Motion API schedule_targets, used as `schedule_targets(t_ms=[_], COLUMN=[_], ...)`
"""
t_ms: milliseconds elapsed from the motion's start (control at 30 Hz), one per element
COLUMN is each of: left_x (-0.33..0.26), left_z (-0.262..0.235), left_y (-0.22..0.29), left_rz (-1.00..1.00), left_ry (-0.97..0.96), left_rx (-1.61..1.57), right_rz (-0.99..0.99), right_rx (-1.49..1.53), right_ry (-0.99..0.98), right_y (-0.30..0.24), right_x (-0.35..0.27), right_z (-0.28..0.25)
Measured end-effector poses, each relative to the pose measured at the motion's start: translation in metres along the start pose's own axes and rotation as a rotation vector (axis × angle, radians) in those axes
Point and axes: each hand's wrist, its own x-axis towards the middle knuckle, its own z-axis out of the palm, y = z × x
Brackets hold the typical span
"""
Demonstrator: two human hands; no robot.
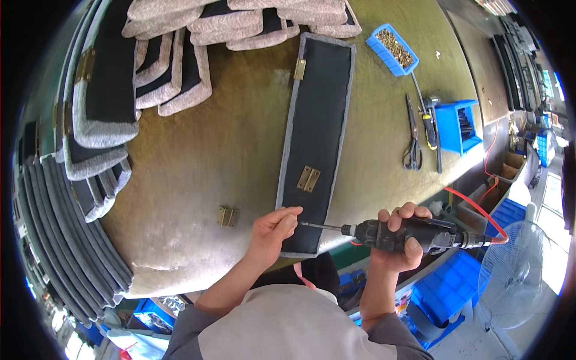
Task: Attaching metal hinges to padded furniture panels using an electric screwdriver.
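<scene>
My right hand [399, 234] is wrapped round a black air screwdriver [384, 235] fed by a red hose [480, 210]. Its long bit points left, the tip close to the fingers of my left hand [273, 235]. Thumb and forefinger are pinched there; whatever they hold is too small to name. Both hands are over the near end of a long black panel [318, 114] edged in grey fabric. A brass hinge [308, 179] lies on that panel, and another hinge [300, 69] sits on its left edge farther up. One more hinge [227, 216] rests on the table left of the panel.
Fabric-edged panels [186, 78] are piled at the back left, with more stacked along the left side. On the right stand a blue box of screws [393, 48], scissors [412, 153], a yellow-and-black screwdriver [429, 129] and a blue bin [459, 126]. A fan [516, 270] stands beyond the table.
</scene>
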Motion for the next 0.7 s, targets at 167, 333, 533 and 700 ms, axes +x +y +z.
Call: schedule_targets(t_ms=[167,333,533,700], left_x=[-0.037,-0.061,-0.064,-0.062], left_z=[-0.020,-0.033,-0.037,-0.010], left_y=[-0.009,-0.021,-0.050,-0.073], left_rz=[-0.012,-0.089,-0.189,-0.184], left_ry=[-0.016,-0.038,-0.090,-0.004], left_rx=[0.001,0.014,-0.181,-0.212], right_rz=[-0.026,-0.042,-0.010,0.007], right_rx=[0.096,0.115,0.115,0.120], right_ry=[0.053,0.087,0.101,0.113], right_y=[0.003,0.000,0.005,-0.001], right_x=[-0.050,-0.082,-0.091,-0.086], right_z=[0.007,0.009,-0.011,-0.040])
